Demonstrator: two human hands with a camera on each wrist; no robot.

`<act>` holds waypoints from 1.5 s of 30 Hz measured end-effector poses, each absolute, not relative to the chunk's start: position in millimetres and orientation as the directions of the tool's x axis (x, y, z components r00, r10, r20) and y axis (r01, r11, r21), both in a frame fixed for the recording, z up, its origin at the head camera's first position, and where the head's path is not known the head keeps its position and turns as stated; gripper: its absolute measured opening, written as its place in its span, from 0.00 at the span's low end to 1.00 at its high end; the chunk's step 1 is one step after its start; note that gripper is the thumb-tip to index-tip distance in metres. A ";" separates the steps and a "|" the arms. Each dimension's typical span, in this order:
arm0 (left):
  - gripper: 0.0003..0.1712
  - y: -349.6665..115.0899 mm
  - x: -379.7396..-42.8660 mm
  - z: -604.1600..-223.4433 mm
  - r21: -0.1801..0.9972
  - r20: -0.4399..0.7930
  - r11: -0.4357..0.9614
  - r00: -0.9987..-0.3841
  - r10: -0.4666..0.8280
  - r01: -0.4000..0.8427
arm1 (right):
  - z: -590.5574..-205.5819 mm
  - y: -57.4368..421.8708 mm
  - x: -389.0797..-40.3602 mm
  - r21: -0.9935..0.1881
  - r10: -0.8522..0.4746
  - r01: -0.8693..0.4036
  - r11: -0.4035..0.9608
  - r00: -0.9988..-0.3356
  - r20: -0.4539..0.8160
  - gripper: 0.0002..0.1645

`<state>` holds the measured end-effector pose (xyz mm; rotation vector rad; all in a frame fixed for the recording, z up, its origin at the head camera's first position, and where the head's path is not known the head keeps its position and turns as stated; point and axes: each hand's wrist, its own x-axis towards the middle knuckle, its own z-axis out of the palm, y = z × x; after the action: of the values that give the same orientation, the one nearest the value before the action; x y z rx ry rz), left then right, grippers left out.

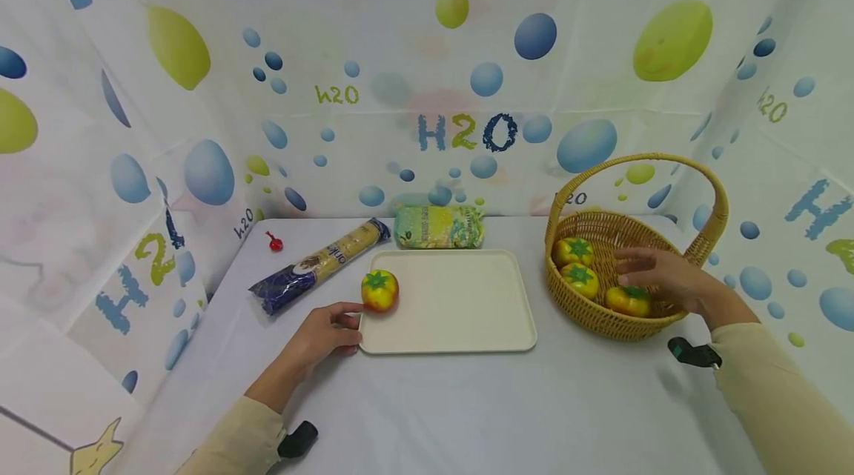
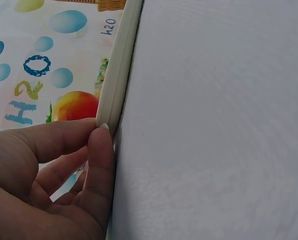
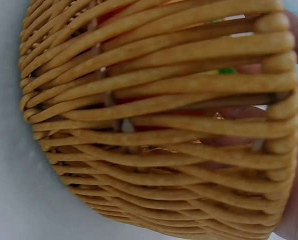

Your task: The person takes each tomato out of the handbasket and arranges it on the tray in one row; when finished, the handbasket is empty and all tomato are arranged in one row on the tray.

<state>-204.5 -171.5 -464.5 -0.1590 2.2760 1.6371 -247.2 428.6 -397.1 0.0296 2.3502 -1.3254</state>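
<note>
Lying near the far left corner of the tabletop (image 1: 427, 408), a small red cherry (image 1: 276, 243) with its stem. To its right, a long blue-and-yellow pack (image 1: 319, 267) rests at a slant, near end toward the left, far end close to the tray's back corner.

My left hand (image 1: 319, 338) is at the left edge of the cream tray (image 1: 454, 304). In the left wrist view I pinch the rim between thumb and finger. A red-and-yellow fruit (image 1: 379, 292), green leaves up, sits on the tray by this same edge, just beside my fingertips; I cannot tell whether they touch it. The tray lies flat, its remaining surface bare. A green pack (image 1: 438, 227) lies just behind its back edge, toward the left half.

Well to the right stands the wicker basket (image 1: 587, 323), its handle (image 1: 637, 158) arching above. Inside, two fruits (image 1: 577, 267) lie one behind the other along the left wall; a third fruit (image 1: 627, 302) lies nearer the front. My right hand (image 1: 670, 281) is in the basket from the right, above this third fruit, fingers loosely extended; contact cannot be told. In the right wrist view, weave hides most of the hand.
</note>
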 end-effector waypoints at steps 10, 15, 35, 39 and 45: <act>0.31 -171.4 -204.1 -464.7 0.897 -0.338 0.334 -0.936 0.095 -0.290 | -397.5 424.1 -244.3 -0.768 -0.223 0.235 0.596 -0.871 -0.439 0.51; 0.31 -171.8 -204.9 -464.7 0.898 -0.338 0.332 -0.936 0.100 -0.289 | -399.0 423.5 -244.7 -0.753 -0.225 0.235 0.614 -0.863 -0.452 0.53; 0.31 -171.9 -203.9 -463.5 0.901 -0.332 0.329 -0.938 0.098 -0.284 | -392.1 424.5 -241.2 -0.641 -0.273 0.104 0.760 -0.844 -0.461 0.56; 0.31 -171.9 -204.1 -463.5 0.901 -0.332 0.329 -0.938 0.100 -0.284 | -391.6 425.4 -241.3 -0.607 -0.272 0.085 0.790 -0.839 -0.471 0.56; 0.31 -171.2 -205.1 -464.1 0.902 -0.331 0.325 -0.939 0.097 -0.285 | -391.9 425.9 -241.1 -0.601 -0.278 0.066 0.797 -0.843 -0.461 0.49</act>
<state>-205.1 -171.2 -464.1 -0.1672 2.2702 1.6469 -241.1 425.9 -391.9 -0.1572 2.4403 -0.8428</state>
